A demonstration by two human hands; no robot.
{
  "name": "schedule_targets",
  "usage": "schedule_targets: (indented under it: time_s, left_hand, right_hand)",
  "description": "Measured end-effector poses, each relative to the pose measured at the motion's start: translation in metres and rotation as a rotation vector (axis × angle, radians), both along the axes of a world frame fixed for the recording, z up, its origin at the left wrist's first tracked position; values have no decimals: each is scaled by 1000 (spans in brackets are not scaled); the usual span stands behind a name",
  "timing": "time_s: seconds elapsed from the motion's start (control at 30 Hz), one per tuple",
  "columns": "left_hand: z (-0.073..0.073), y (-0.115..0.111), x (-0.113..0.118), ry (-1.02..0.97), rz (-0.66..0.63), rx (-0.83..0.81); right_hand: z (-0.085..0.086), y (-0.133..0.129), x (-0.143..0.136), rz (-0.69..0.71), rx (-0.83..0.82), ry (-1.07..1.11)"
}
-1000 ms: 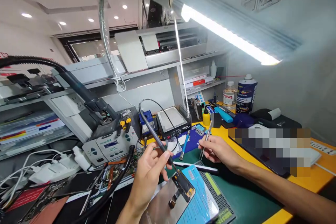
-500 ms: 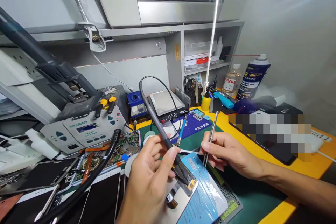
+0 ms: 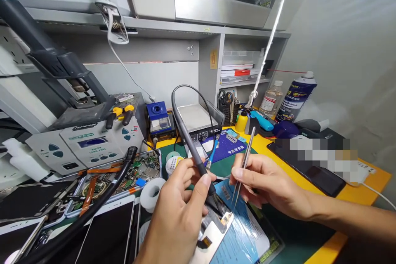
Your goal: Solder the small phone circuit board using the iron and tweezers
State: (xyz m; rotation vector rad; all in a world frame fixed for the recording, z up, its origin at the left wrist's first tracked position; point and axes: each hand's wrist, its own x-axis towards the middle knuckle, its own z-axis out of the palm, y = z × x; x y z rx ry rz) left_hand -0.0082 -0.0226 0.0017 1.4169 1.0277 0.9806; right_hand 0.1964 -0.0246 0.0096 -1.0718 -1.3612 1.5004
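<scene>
My left hand [image 3: 182,210] is closed around the dark handle of a soldering iron [image 3: 190,140], whose cord loops up behind it. Its lower end points at a flex cable with a gold-coloured end [image 3: 226,219]. That cable lies on a white-backed panel [image 3: 210,237], partly hidden by my left hand. In my right hand [image 3: 262,181], metal tweezers [image 3: 244,165] are pinched, tips down, just above and right of the flex cable; I cannot tell whether they touch it. Between the hands shows a thin white strip [image 3: 223,178]. Under the work lies a blue, plastic-covered sheet [image 3: 244,231].
A grey rework station [image 3: 89,144] stands at the left, its black hose [image 3: 114,189] crossing the front. Circuit boards [image 3: 145,169] fill a tray beside phone screens [image 3: 108,231]. A black phone [image 3: 306,169] lies right. A white cord [image 3: 275,33] hangs from above.
The tweezers' tips have moved down and left, closer to the flex cable's end. The soldering iron stays in my left hand. The whole view has shifted slightly.
</scene>
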Motion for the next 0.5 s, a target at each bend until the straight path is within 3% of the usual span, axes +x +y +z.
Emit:
schedule_targets:
  time_s: [0.23,0.5]
  left_hand:
    - [-8,4,1,-26,51,-10]
    - [-12,2,1,-80,93,-140]
  right_hand:
    - [-27,-10,4,-2,84,6]
    - [-24,-13,8,30,208,-158]
